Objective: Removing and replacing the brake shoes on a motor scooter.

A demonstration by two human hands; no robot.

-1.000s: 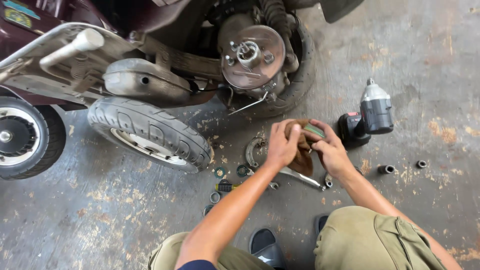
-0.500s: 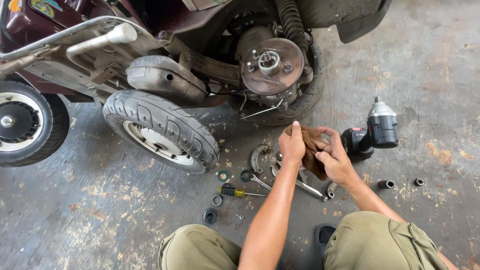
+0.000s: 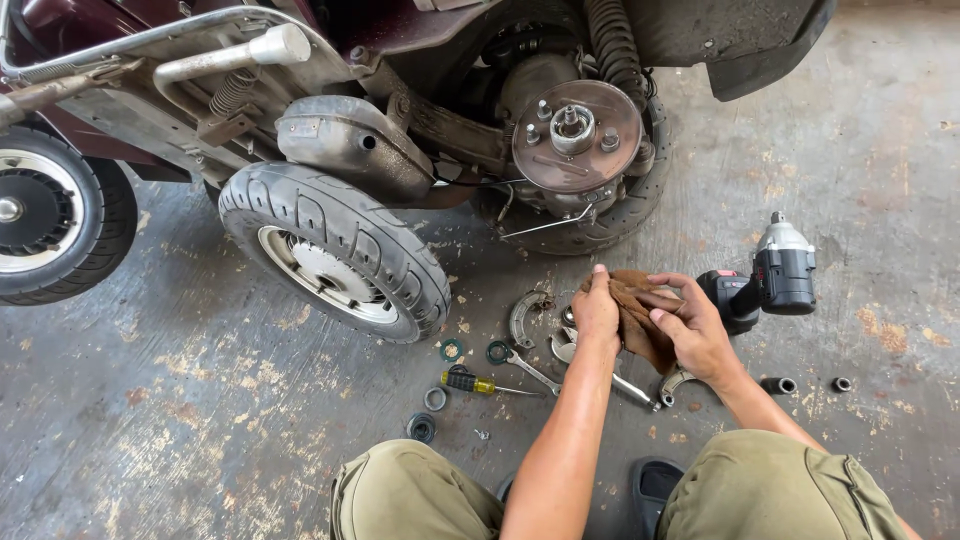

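Both my hands, left (image 3: 597, 312) and right (image 3: 695, 335), hold a clenched grip on the brown rag (image 3: 640, 310) above the floor (image 3: 200, 420), wiping; I judge it calls for firm rubbing.

Looking like a scooter repair w/shop: stained concrete floor (image 3: 180, 420), scooter (image 3: 400, 60) w/ removed wheel (image 3: 335, 250) lying beside it, bare hub (image 3: 577, 135) showing, impact wrench (image 3: 775, 280), spanners (image 3: 525, 367), screwdriver (image 3: 475, 384) lying about.

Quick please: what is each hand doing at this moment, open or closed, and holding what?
Left hand: closed, gripping the brown rag.
Right hand: partly closed around the same rag, fingers curled on it.
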